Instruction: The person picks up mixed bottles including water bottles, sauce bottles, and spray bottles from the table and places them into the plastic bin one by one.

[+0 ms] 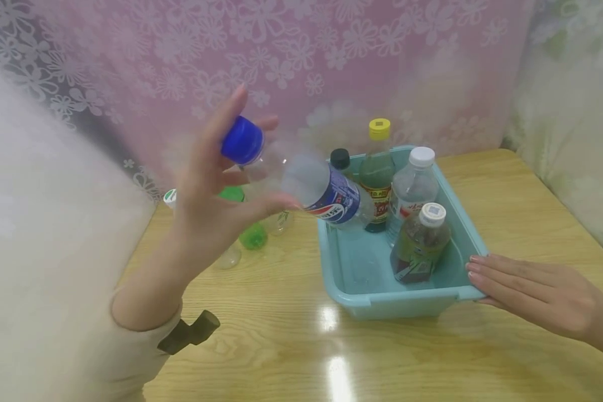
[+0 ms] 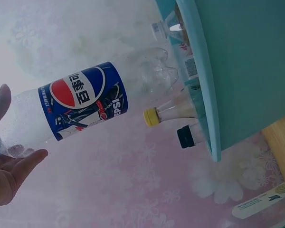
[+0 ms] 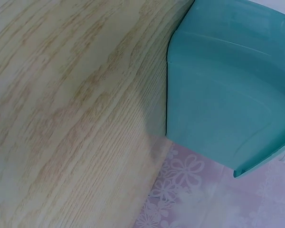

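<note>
My left hand (image 1: 206,206) grips an empty clear plastic Pepsi bottle (image 1: 334,195) near its blue cap, thumb and fingers around the upper part. The bottle slants down to the right, its base over the near-left side of a light-blue plastic basin (image 1: 402,307). In the left wrist view, the blue Pepsi label (image 2: 83,99) faces the camera. Against the basin's right front corner rests my right hand (image 1: 548,293), its fingers straight on the rim. Inside the basin stand a yellow-capped bottle (image 1: 377,167), a white-capped clear bottle (image 1: 417,184), a brownish bottle (image 1: 422,245) and a black-capped bottle (image 1: 340,159).
Behind my left hand, partly hidden, several clear and green bottles (image 1: 253,237) stand on the wooden table (image 1: 261,318). A floral pink curtain (image 1: 301,67) hangs behind the table. On the left sleeve sits a dark strap (image 1: 188,332).
</note>
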Tool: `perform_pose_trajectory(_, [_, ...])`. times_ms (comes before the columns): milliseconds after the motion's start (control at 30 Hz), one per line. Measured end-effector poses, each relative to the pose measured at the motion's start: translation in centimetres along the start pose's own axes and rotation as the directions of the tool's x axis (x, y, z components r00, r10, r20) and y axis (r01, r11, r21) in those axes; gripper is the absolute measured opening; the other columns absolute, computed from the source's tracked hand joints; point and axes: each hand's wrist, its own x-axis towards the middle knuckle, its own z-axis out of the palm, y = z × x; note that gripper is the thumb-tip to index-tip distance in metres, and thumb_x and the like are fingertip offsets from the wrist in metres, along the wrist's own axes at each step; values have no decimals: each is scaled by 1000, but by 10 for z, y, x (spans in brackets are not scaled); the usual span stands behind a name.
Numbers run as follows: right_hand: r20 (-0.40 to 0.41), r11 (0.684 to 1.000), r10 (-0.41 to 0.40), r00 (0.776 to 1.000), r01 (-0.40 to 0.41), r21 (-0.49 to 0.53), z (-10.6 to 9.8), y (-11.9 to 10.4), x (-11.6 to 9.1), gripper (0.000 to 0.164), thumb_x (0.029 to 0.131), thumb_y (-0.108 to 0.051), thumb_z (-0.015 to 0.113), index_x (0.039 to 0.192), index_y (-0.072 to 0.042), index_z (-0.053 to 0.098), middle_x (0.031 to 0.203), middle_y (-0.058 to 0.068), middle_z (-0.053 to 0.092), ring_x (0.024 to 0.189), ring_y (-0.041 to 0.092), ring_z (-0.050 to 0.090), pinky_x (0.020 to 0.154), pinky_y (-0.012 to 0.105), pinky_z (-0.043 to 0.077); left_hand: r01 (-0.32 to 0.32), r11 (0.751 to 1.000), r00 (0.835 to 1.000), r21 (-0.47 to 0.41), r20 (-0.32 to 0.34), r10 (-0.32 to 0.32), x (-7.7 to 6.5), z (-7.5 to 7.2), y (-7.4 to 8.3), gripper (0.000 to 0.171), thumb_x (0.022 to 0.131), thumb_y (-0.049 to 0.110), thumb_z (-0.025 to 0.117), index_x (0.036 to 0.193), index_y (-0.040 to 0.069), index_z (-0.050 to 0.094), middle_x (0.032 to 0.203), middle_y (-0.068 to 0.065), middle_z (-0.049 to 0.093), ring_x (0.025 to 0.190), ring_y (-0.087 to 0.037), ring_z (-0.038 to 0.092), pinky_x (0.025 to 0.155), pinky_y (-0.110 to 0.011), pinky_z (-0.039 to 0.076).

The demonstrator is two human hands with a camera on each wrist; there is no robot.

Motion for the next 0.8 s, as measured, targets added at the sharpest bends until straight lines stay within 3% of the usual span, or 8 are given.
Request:
perform_pose_trajectory(367, [-34, 1000, -7, 999, 7, -4, 4, 1, -6, 34, 102, -16, 42, 128, 2, 57, 128, 9, 61, 124, 13, 52, 110, 27, 34, 112, 991, 983, -76, 155, -99, -13, 38, -11, 101, 58, -1, 87, 140, -10, 28, 126, -21, 58, 115, -19, 59, 81, -29, 57])
perform_pose_trajectory(567, [-54, 1000, -7, 999, 8, 14, 4, 1, -5, 33, 102, -17, 44, 125, 0, 59, 125, 9, 63, 122, 13, 54, 108, 26, 35, 214, 970, 958, -119, 217, -185, -20, 58, -18, 97, 63, 0, 85, 142, -2, 28, 131, -19, 56, 118, -19, 57, 80, -25, 57])
perform_pose_trajectory(700, [-34, 1000, 1, 999, 0, 28, 3, 1, -5, 34, 102, -16, 42, 126, 1, 58, 127, 9, 62, 123, 13, 52, 110, 26, 34, 329, 936, 924, -130, 251, -290, -24, 70, -19, 94, 65, 3, 85, 142, 5, 31, 131, -14, 56, 117, -16, 57, 78, -24, 57])
perform_pose_trajectory(800, [-31, 999, 8, 999, -6, 50, 2, 1, -5, 34, 102, -17, 43, 126, 1, 59, 126, 9, 62, 123, 13, 52, 109, 26, 33, 428, 890, 879, -157, 303, -369, -25, 78, -17, 90, 68, 4, 83, 142, 10, 33, 134, -10, 55, 118, -13, 56, 81, -23, 56])
